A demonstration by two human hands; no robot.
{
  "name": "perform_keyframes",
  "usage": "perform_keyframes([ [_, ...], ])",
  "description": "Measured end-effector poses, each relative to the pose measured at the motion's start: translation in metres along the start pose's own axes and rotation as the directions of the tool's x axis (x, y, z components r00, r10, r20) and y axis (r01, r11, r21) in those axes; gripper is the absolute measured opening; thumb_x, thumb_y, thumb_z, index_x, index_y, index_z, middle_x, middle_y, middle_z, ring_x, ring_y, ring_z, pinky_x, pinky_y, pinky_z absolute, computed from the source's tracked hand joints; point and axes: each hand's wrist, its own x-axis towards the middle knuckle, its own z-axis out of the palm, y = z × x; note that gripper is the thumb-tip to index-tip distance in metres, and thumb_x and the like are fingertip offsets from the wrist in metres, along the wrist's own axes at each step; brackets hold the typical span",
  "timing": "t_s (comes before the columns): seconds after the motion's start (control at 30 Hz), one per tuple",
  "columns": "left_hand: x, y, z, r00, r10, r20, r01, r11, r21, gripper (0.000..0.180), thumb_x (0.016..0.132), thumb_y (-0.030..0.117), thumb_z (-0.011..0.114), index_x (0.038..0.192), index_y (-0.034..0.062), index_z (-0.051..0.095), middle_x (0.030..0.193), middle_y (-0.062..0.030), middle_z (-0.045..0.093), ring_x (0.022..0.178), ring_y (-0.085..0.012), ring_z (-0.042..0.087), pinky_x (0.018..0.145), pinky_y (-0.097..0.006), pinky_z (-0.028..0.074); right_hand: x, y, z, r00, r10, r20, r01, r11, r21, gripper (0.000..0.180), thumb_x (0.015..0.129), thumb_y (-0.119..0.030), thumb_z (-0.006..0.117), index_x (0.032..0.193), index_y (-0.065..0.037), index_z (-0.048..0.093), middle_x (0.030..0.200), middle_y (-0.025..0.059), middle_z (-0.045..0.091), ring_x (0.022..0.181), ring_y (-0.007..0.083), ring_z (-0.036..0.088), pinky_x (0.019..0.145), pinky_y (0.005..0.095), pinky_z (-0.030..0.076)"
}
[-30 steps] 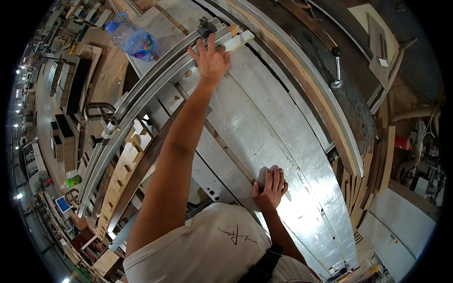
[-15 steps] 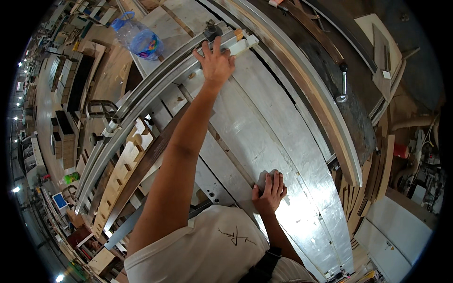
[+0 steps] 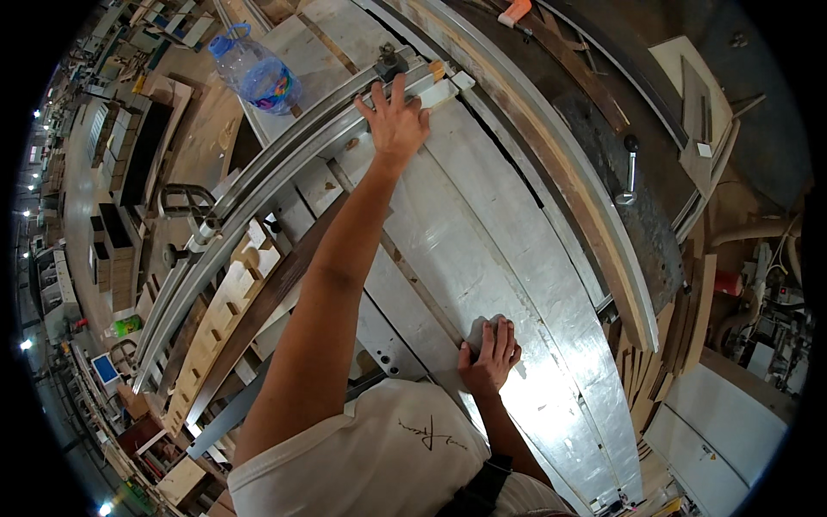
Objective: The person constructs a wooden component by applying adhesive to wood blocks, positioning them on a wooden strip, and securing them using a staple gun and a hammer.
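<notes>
My left hand point(image 3: 398, 125) reaches far forward, fingers spread over the long metal fence rail point(image 3: 297, 142) that crosses the table. Just beyond its fingertips sits a dark clamp-like block point(image 3: 390, 62) on the rail. A pale strip point(image 3: 444, 90) with a wooden end lies to the right of that hand. Closer to my body, my right hand point(image 3: 489, 362) rests on the shiny metal machine table point(image 3: 482, 241), fingers stretched out and nothing visible in them.
A large clear plastic bottle point(image 3: 258, 73) stands at the far left. Beside the rail lie a notched wooden board point(image 3: 211, 345) and a metal clamp point(image 3: 194, 215). On the right run a wood-and-metal beam point(image 3: 594, 215) and a crank handle point(image 3: 631, 168). Stacked boards point(image 3: 689, 319) stand beyond.
The view has shifted slightly. Both hands keep nearly the same places on the rail and the table.
</notes>
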Motion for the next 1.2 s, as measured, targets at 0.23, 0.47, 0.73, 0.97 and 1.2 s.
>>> perform_keyframes([
  [0.23,-0.0006,0.0009,0.0043,1.0,-0.018,0.016,0.018,1.0,-0.011,0.026,0.082,0.037,0.077,0.098,0.0167,0.083,0.146,-0.0028,0.045,0.136,-0.0406,0.037,0.109,-0.075,0.023,0.001,-0.0017,-0.003,1.0,-0.012,-0.024,0.013,0.999,0.041,0.071,0.08,-0.031,0.077,0.143,-0.009,0.053,0.16,0.0181,0.04,0.149,0.0398,0.035,0.114,0.0608,0.028],
  [0.47,-0.0025,-0.0026,0.0031,1.0,-0.006,-0.002,0.006,1.0,-0.009,0.027,0.083,0.037,0.078,0.099,0.017,0.083,0.147,-0.0035,0.045,0.137,-0.0412,0.037,0.109,-0.075,0.024,0.0007,0.0007,-0.0016,1.0,-0.021,-0.017,0.021,1.0,0.007,0.068,0.083,-0.037,0.074,0.143,-0.012,0.054,0.159,0.0178,0.042,0.148,0.04,0.038,0.11,0.0607,0.032],
  [0.73,-0.003,-0.0021,0.0047,1.0,0.009,-0.027,-0.01,1.0,-0.03,0.025,0.082,0.034,0.078,0.095,0.0141,0.083,0.146,-0.0048,0.047,0.134,-0.0429,0.038,0.108,-0.076,0.023,-0.0012,0.0009,-0.0013,1.0,-0.015,0.0,0.015,1.0,0.009,0.068,0.084,-0.038,0.072,0.144,-0.012,0.054,0.161,0.0179,0.04,0.149,0.0391,0.035,0.112,0.0613,0.03],
  [0.97,-0.0034,-0.0019,0.0043,0.999,0.017,-0.033,-0.017,1.0,-0.015,0.024,0.081,0.034,0.079,0.095,0.0149,0.083,0.145,-0.0052,0.048,0.133,-0.0426,0.039,0.107,-0.075,0.024,-0.0005,-0.0003,-0.0041,1.0,-0.025,-0.002,0.025,0.999,0.026,0.069,0.084,-0.035,0.073,0.145,-0.01,0.052,0.161,0.0181,0.039,0.15,0.0392,0.034,0.114,0.0613,0.028],
  [1.2,-0.0032,-0.0028,0.0048,0.999,0.02,-0.039,-0.021,1.0,-0.018,0.023,0.081,0.035,0.079,0.093,0.0157,0.083,0.145,-0.0058,0.048,0.133,-0.0423,0.039,0.107,-0.075,0.025,0.0016,-0.0021,-0.0062,0.999,-0.028,-0.022,0.028,1.0,-0.006,0.066,0.083,-0.037,0.073,0.141,-0.009,0.056,0.159,0.0177,0.042,0.148,0.0387,0.037,0.112,0.0604,0.032],
])
